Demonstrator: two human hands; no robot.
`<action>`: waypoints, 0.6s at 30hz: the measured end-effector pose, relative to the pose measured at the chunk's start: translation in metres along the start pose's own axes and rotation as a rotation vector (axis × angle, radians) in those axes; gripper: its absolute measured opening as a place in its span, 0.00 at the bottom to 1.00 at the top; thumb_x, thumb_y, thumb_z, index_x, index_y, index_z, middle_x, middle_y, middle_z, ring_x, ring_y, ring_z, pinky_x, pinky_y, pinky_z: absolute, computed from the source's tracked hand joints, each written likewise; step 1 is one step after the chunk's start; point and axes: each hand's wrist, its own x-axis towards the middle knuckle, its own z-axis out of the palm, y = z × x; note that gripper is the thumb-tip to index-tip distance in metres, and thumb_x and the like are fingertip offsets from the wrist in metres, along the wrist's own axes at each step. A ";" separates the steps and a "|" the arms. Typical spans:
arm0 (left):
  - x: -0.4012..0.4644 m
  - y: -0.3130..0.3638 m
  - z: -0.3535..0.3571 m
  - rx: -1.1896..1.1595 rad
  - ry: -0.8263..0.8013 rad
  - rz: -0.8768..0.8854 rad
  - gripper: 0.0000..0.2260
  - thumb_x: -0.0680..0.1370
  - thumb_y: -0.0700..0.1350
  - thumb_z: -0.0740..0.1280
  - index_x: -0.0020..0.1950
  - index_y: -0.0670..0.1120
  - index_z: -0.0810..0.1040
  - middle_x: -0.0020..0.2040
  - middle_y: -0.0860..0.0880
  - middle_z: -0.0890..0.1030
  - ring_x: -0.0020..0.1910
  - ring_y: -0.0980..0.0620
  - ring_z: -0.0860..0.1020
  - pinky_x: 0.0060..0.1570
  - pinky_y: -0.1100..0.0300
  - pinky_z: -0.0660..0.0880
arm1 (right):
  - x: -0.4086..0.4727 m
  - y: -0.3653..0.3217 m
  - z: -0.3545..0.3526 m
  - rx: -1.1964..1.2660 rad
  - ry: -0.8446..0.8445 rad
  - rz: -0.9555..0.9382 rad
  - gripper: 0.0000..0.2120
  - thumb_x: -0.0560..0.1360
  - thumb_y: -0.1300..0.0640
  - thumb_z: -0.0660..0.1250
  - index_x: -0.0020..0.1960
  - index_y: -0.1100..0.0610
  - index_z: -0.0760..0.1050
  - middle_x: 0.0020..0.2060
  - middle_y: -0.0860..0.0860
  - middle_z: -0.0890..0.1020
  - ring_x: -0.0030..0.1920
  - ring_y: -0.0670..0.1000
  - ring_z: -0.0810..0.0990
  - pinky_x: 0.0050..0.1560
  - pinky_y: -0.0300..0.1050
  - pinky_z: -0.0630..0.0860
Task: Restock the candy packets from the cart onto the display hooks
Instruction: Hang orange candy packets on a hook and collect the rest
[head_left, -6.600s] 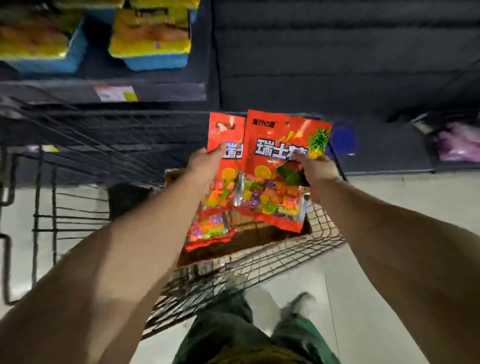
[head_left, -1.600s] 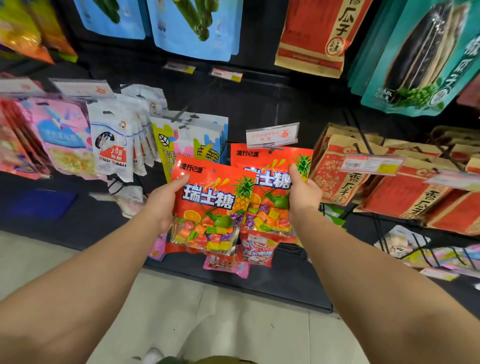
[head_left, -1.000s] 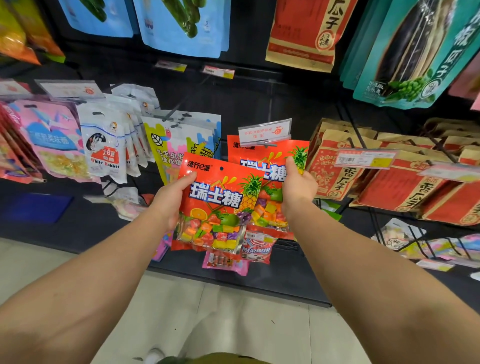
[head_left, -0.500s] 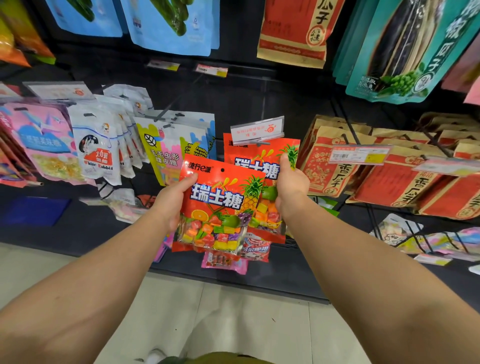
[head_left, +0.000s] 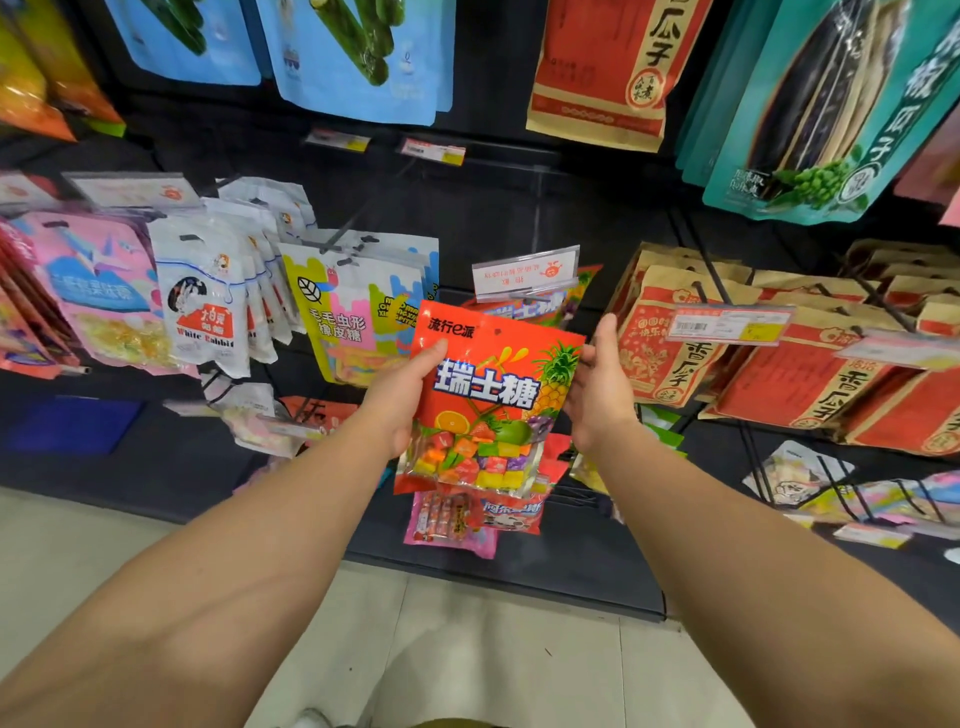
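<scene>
Snack packets (head_left: 202, 296) hang from hooks on the dark display rack (head_left: 519, 208) above a pale floor (head_left: 467, 649).

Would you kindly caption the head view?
Both hands, left and right, raise a red candy packet toward its display hook.

A dark, almost black display wall (head_left: 519, 208) fills the upper part of the view, with thin metal hooks (head_left: 696, 260) jutting out of it. Its dark base ledge (head_left: 156, 467) runs along the bottom. Below lies a pale, beige tiled floor (head_left: 467, 649) with faint grout lines. The light is even and dim on the wall.
</scene>
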 end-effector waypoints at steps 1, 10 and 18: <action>0.000 0.002 0.006 0.002 -0.009 -0.002 0.20 0.75 0.59 0.72 0.62 0.49 0.80 0.54 0.46 0.86 0.53 0.45 0.85 0.56 0.45 0.80 | -0.002 -0.002 0.001 -0.036 -0.038 -0.005 0.24 0.76 0.33 0.62 0.58 0.51 0.77 0.51 0.50 0.86 0.47 0.48 0.85 0.46 0.47 0.81; 0.007 0.014 0.033 0.033 -0.021 -0.013 0.25 0.72 0.63 0.73 0.62 0.49 0.78 0.49 0.47 0.87 0.49 0.46 0.86 0.57 0.43 0.80 | 0.006 -0.023 0.009 -0.199 0.059 -0.190 0.07 0.74 0.51 0.74 0.47 0.52 0.78 0.42 0.50 0.86 0.42 0.51 0.87 0.42 0.48 0.84; 0.004 0.025 0.046 0.084 0.040 -0.050 0.24 0.73 0.62 0.72 0.59 0.46 0.78 0.44 0.47 0.87 0.43 0.47 0.86 0.48 0.49 0.83 | 0.016 -0.018 0.008 -0.228 0.151 -0.194 0.09 0.74 0.47 0.74 0.47 0.51 0.78 0.43 0.49 0.86 0.44 0.52 0.86 0.48 0.54 0.84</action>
